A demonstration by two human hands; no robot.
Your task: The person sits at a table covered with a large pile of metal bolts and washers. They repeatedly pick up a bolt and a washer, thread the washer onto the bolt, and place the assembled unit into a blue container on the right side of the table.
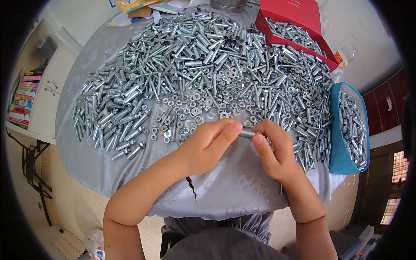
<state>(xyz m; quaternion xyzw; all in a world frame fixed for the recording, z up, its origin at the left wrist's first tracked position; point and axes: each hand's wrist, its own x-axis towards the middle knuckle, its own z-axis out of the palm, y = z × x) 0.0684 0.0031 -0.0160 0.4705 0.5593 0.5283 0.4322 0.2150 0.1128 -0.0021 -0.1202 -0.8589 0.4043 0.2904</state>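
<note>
Over the near side of the table, my left hand point(210, 145) and my right hand point(275, 149) are close together, both closed on a shiny metal sleeve anchor point(247, 131). It lies roughly level between them, its left end covered by my left fingers and its right end pinched by my right thumb and fingers. Just beyond my hands are scattered washers point(211, 115) and hex nuts point(224, 115). A big heap of metal sleeves and bolts point(203, 47) spreads behind these. Assembled sleeve anchors point(136, 150) form a pile to the left.
A grey patterned cloth point(229, 186) covers the round table. At the right stands a blue fabric bin point(342, 151) filled with metal pieces. Further back is an open red box point(297, 47) of bolts. A metal pot point(228, 4) and papers point(169, 6) sit at the far edge.
</note>
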